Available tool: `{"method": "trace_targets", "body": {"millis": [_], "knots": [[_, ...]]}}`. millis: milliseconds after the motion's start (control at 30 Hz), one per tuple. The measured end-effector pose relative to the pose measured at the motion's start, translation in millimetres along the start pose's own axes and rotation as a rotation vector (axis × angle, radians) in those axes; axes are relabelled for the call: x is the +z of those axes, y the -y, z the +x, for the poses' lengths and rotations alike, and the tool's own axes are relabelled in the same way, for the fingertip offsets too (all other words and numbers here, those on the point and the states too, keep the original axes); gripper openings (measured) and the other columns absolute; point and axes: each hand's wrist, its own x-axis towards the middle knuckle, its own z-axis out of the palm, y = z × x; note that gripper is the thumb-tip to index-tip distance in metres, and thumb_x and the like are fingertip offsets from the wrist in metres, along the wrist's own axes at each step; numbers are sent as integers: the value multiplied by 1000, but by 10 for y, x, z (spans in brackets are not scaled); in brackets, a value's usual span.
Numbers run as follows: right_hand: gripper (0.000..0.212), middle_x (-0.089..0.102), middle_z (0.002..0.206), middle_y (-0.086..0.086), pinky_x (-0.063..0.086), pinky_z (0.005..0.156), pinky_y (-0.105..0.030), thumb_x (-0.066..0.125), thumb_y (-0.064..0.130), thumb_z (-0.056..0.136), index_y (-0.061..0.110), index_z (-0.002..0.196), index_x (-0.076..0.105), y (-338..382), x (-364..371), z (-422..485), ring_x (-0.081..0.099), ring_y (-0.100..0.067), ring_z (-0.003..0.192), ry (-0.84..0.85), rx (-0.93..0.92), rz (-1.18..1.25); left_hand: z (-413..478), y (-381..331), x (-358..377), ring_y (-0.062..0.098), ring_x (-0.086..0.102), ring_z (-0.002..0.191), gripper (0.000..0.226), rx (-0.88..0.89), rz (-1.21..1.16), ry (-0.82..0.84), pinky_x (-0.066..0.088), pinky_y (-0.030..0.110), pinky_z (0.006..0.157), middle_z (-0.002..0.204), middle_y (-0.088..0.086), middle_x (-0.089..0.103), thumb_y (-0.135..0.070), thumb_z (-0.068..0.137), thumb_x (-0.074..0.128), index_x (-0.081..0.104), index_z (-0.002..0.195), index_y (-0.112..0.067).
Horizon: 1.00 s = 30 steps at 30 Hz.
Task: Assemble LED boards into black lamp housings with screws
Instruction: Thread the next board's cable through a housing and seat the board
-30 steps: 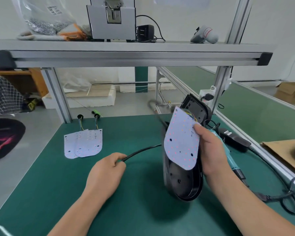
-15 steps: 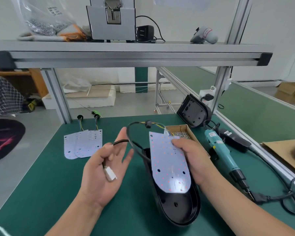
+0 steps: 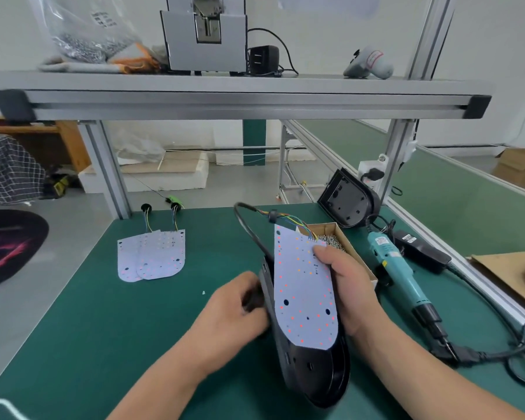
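The right hand has its grip on the LED board over the housing. The left hand is beside the housing, its grip too blurred to tell. Seat the board flat, holes aligned.

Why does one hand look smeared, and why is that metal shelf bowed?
Head view: the left hand is smeared by motion blur beside the black housing, while the right hand gripping the LED board looks sharp; the wide-angle lens bows the straight shelf beam.
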Motion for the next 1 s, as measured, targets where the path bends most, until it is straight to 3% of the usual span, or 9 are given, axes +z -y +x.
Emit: {"method": "trace_targets", "body": {"millis": [67, 167, 267, 367, 533, 667, 767, 833, 1000], "knots": [[52, 69, 117, -26, 49, 92, -50, 69, 34, 85, -3, 121, 70, -15, 4, 1, 66, -39, 100, -10, -18, 18, -19, -2, -12, 13, 71, 91, 36, 1, -113, 158, 57, 29, 80, 105, -7, 78, -3, 83, 57, 71, 113, -15], [42, 70, 115, -24, 51, 90, -48, 68, 33, 87, 4, 117, 75, -36, 15, 25, 67, -38, 99, 11, -42, 53, 9, 36, -35, 14, 64, 88, 34, -26, -151, 174, 48, 27, 78, 109, 2, 79, 1, 89, 61, 73, 117, -14], [25, 76, 104, -14, 60, 79, -39, 62, 30, 94, 16, 100, 82, -13, 15, 32, 74, -32, 87, 46, -57, 67, 64, 109, 6, 14, 69, 84, 16, -63, -13, 61, 59, 38, 77, 99, 0, 79, -17, 90, 69, 71, 106, -13], [25, 73, 112, -14, 58, 82, -42, 61, 27, 94, 13, 111, 74, 119, -16, 28, 70, -33, 96, 3, -124, 132, 110, 177, 15, 10, 37, 60, 40, -87, 140, -111, 39, 31, 57, 64, -8, 47, -50, 81, 72, 48, 76, -18], [33, 78, 94, -6, 61, 63, -31, 56, 29, 101, 18, 90, 85, 311, -149, 59, 75, -25, 75, -123, -210, 170, 169, 300, -110, 14, 29, 58, 50, -169, 117, -397, 29, 34, 58, 62, -11, 36, -46, 93, 72, 32, 75, -22], [34, 77, 85, -2, 59, 58, -29, 55, 29, 102, 21, 84, 84, 371, -211, 65, 74, -22, 68, -156, -294, 184, 160, 344, -309, 19, 44, 53, 41, -219, 9, -498, 34, 34, 57, 56, -6, 43, -37, 92, 71, 36, 77, -22], [35, 76, 80, -1, 58, 57, -28, 56, 28, 100, 21, 79, 82, 330, -203, 65, 74, -22, 65, -129, -301, 168, 160, 338, -337, 24, 74, 66, 30, -255, -323, -556, 52, 33, 57, 58, 1, 47, -17, 99, 69, 42, 86, -19], [35, 76, 78, -1, 58, 56, -28, 55, 28, 100, 20, 79, 82, 303, -181, 60, 74, -21, 64, -99, -279, 164, 164, 292, -313, 31, 80, 86, 26, -212, -632, -561, 63, 40, 74, 62, 5, 46, -7, 101, 65, 44, 89, -17], [28, 74, 79, -6, 58, 56, -31, 60, 30, 95, 17, 81, 81, 227, -130, 35, 72, -24, 64, -74, -206, 120, 183, 188, -406, 34, 74, 116, 27, -41, -1289, -592, 54, 48, 103, 66, 6, 45, 1, 102, 53, 47, 79, -11]]}}
